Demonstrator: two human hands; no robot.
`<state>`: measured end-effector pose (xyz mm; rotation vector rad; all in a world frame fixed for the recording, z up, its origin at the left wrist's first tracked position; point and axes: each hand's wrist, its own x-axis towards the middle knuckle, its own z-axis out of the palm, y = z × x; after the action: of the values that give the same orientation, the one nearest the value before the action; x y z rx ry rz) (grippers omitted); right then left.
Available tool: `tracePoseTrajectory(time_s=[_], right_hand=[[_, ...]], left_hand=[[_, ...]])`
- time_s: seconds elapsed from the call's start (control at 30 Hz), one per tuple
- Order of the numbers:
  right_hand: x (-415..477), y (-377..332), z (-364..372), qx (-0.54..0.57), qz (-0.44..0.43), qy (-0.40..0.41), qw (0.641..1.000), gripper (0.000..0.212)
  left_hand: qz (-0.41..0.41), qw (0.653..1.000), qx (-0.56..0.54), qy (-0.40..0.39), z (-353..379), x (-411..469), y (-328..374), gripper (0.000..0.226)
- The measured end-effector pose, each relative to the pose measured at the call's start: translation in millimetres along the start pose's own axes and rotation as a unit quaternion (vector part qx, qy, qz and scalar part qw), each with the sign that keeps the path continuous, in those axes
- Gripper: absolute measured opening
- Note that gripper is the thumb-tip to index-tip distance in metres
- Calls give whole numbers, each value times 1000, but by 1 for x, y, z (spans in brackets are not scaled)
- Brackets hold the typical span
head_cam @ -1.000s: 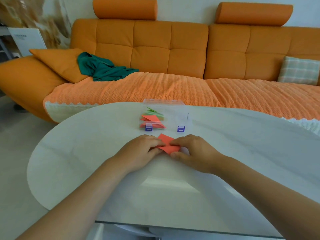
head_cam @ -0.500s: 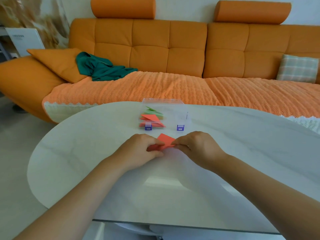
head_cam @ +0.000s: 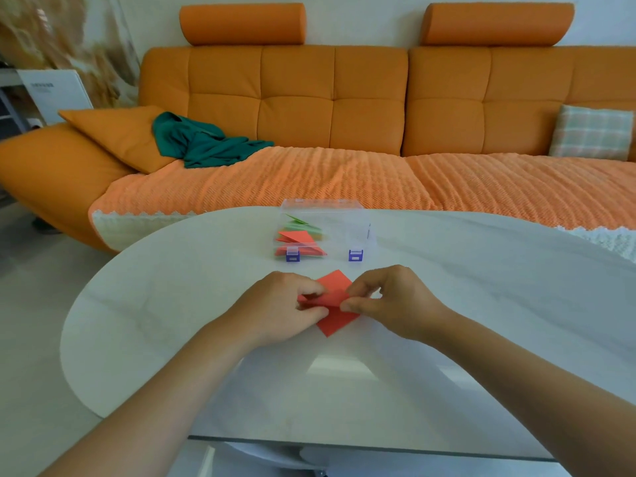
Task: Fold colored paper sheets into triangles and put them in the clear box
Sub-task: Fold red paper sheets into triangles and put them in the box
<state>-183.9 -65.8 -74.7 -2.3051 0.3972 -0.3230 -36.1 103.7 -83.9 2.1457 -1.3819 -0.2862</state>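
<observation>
Red square paper sheet [head_cam: 339,320] lies on the white table [head_cam: 165,304] near the clear plastic box [head_cam: 347,225]; left hand [head_cam: 278,315] and right hand [head_cam: 395,304] both pinch it; it looks more open than before, so folding isn't done.

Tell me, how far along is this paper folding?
Done: several folded red and green pieces lie in the clear box. In hand: the left hand and right hand pinch a red sheet, partly folded, over the table. Left: finishing that fold and boxing it.
</observation>
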Motion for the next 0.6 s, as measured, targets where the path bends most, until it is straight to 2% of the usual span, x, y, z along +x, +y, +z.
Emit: tracePoseTrajectory(time_s=[0.1,0.2,0.27,0.33,0.43,0.6], right_hand=[[-2,-3,-14,50,20,18,998,29],[-1,2,-34,54,127,46,989,49],[-2,9,-44,70,203,37,976,47],[-6,13,-50,125,254,-11,959,33],[-11,21,-51,187,248,-50,949,19],[-12,33,-55,203,236,-60,948,35]], left_hand=[[7,998,-40,50,5,2,12,15],[3,993,-93,75,10,5,20,17],[19,988,-130,77,14,5,27,22],[52,985,-148,76,19,6,34,27],[114,984,-118,71,28,8,37,25],[158,983,-85,39,42,13,35,22]])
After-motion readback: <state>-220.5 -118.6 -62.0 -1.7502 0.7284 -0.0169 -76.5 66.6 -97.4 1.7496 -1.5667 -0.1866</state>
